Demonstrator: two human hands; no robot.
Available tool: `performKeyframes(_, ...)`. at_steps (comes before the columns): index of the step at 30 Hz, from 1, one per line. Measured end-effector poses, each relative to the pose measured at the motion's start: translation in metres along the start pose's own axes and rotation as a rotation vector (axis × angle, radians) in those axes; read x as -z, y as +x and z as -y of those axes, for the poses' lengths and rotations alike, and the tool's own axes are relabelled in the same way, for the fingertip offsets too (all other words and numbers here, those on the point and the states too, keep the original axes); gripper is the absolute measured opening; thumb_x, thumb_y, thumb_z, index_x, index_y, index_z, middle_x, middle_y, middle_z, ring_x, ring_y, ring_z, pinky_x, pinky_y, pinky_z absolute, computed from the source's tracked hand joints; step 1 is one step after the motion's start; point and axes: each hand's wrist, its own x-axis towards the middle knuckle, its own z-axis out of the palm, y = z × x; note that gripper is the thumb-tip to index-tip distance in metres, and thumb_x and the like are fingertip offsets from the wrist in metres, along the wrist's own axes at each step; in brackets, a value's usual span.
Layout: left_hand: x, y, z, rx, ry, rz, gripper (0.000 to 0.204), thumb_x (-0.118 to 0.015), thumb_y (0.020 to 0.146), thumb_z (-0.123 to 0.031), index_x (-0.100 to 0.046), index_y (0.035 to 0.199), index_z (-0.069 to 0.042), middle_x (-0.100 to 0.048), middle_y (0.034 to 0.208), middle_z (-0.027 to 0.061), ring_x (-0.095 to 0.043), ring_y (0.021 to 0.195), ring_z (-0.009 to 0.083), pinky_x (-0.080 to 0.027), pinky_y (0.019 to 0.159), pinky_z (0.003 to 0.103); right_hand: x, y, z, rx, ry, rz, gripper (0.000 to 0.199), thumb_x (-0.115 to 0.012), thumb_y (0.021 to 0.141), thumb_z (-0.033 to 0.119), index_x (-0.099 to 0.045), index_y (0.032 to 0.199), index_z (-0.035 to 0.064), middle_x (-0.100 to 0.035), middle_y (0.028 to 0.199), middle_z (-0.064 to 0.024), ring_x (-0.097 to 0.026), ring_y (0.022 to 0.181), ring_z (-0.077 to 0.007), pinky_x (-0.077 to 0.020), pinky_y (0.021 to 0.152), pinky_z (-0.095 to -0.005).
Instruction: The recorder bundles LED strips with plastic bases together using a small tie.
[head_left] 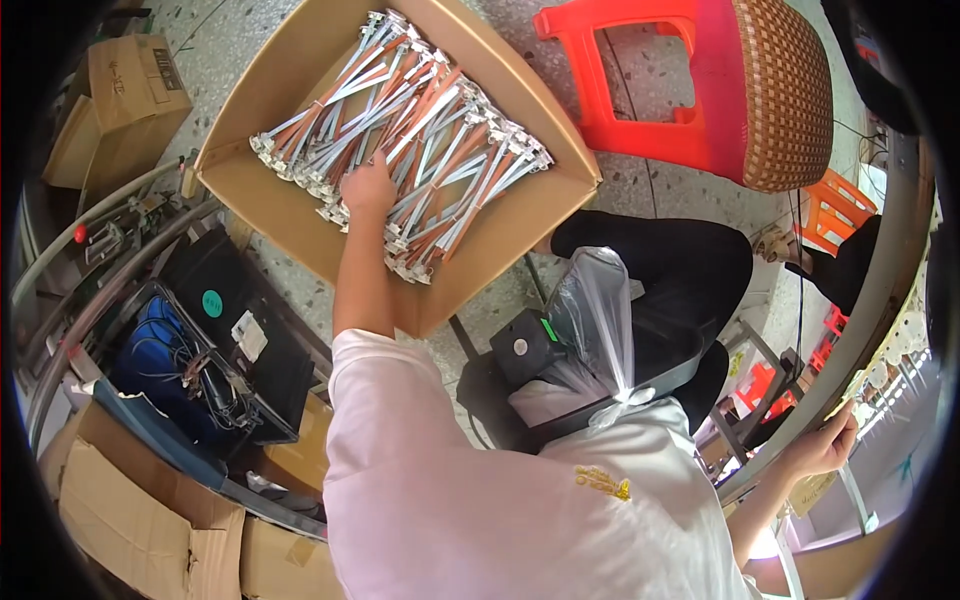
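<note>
Left hand (369,187): among wires (466,112) in carton (262,222), grasp unclear
Right hand (822,445): fingers bent beside table (882,310), hold unclear
Wire step: probably picking or placing; next needs tangle-free withdrawal

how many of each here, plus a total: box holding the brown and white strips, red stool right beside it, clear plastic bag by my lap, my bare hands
Box holding strips: 1
Red stool: 1
Clear plastic bag: 1
Bare hands: 2 (left hand, right hand)
Total: 5
</note>
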Motion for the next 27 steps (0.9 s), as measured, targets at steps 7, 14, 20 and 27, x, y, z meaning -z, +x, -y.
performKeyframes(7, -0.002, 0.002, -0.007, -0.019, 0.038, -0.005, 0.031, -0.058, 0.085, -0.021, -0.048, 0.113, -0.014, -0.069, 0.097, 0.0142, -0.069, 0.092, 0.0319, -0.052, 0.078, 0.047, -0.008, -0.001, 0.011, 0.079, -0.106, -0.03, 0.025, -0.063, 0.094, 0.019, -0.062, 0.075, 0.0017, -0.056, 0.07, 0.0012, -0.047, 0.064, -0.0074, -0.0392, 0.058, -0.0236)
performKeyframes(14, 0.017, -0.02, -0.001, 0.042, -0.002, 0.235, 0.044, -0.062, 0.082, -0.024, -0.045, 0.122, -0.013, -0.067, 0.108, 0.018, -0.066, 0.1, 0.0357, -0.053, 0.085, 0.047, -0.003, 0.0, 0.008, 0.069, -0.106, 0.002, 0.025, -0.062, 0.094, 0.019, -0.063, 0.077, 0.0015, -0.057, 0.07, 0.0006, -0.048, 0.066, -0.0077, -0.0403, 0.06, -0.0235)
performKeyframes(20, -0.005, -0.006, -0.017, 0.16, 0.023, 0.191, 0.032, -0.055, 0.089, -0.019, -0.046, 0.119, -0.013, -0.067, 0.112, 0.0139, -0.065, 0.105, 0.0306, -0.04, 0.097, 0.059, -0.004, -0.001, 0.005, 0.119, -0.1, -0.009, 0.027, -0.061, 0.095, 0.018, -0.061, 0.075, 0.0014, -0.053, 0.068, 0.0014, -0.044, 0.065, -0.0071, -0.0379, 0.059, -0.0225)
performKeyframes(27, 0.006, -0.006, -0.011, 0.132, 0.042, 0.23, 0.04, -0.062, 0.083, -0.022, -0.049, 0.119, -0.011, -0.067, 0.11, 0.014, -0.066, 0.104, 0.0298, -0.048, 0.093, 0.047, -0.002, -0.002, 0.0, 0.141, -0.054, 0.029, 0.029, -0.061, 0.096, 0.019, -0.058, 0.072, 0.0023, -0.051, 0.066, 0.0018, -0.042, 0.064, -0.007, -0.0369, 0.058, -0.0231)
